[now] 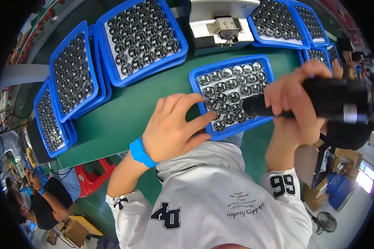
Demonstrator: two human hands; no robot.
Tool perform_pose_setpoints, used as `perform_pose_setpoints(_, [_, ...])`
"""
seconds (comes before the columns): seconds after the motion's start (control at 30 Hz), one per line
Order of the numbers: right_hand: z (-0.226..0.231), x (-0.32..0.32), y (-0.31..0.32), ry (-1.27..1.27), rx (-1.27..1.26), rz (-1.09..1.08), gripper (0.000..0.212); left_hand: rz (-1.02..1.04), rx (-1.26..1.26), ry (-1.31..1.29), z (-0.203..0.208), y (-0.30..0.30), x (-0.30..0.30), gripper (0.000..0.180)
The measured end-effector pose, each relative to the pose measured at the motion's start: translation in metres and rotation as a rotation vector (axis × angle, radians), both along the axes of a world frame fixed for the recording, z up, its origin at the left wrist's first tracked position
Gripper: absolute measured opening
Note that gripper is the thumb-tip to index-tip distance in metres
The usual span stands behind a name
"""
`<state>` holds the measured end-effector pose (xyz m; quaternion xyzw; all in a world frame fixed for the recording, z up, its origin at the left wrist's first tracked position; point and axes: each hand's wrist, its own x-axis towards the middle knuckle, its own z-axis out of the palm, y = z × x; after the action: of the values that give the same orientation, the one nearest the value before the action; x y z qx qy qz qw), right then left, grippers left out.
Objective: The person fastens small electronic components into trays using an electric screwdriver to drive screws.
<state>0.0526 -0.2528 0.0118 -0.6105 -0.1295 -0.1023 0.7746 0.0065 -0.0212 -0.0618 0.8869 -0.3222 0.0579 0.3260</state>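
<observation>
A blue tray point(241, 129) lies on the green bench, holding rows of round, shiny black-and-silver parts point(234, 97) on a white liner. My left hand point(170, 126), with a blue band at the wrist, is at the tray's left side. Its fingers are spread, and the fingertips reach over the rim beside the nearest-left parts. Wrapped in my right hand point(293, 99) is a thick black electric screwdriver point(336, 99), tilted nearly flat. Its narrow nose points left over the tray and hides some parts on the right side. The right hand is slightly blurred.
Stacked blue trays point(141, 70) of similar parts stand at the far left, with more trays point(274, 43) at the far right. Between them sits a pale metal-fronted machine point(222, 29). At lower left are a red stool point(96, 176) and another person point(50, 199).
</observation>
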Motion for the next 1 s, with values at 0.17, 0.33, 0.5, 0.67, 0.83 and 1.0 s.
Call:
perform_pose_setpoints(0.17, [-0.014, -0.040, 0.003, -0.032, -0.029, -0.057, 0.032, -0.108, 0.066, -0.006, -0.021, 0.001, -0.006, 0.050])
perform_pose_setpoints(0.33, [-0.027, -0.054, 0.008, -0.103, -0.051, -0.015, 0.030, -0.148, 0.110, -0.161, -0.034, -0.006, -0.009, 0.040])
perform_pose_setpoints(0.5, [-0.035, -0.055, 0.018, -0.111, -0.085, -0.024, 0.030, -0.083, 0.065, -0.326, -0.056, -0.016, -0.012, 0.023])
perform_pose_setpoints(0.67, [-0.039, -0.056, 0.022, -0.085, -0.133, -0.080, 0.030, -0.033, -0.017, -0.400, -0.066, -0.023, -0.011, 0.015])
perform_pose_setpoints(0.83, [-0.042, -0.054, 0.019, -0.107, -0.171, -0.007, 0.030, -0.005, -0.037, -0.397, -0.068, -0.024, -0.011, 0.005])
perform_pose_setpoints(1.0, [-0.043, -0.057, 0.023, -0.088, -0.169, -0.032, 0.028, -0.003, -0.047, -0.395, -0.066, -0.025, -0.010, 0.004])
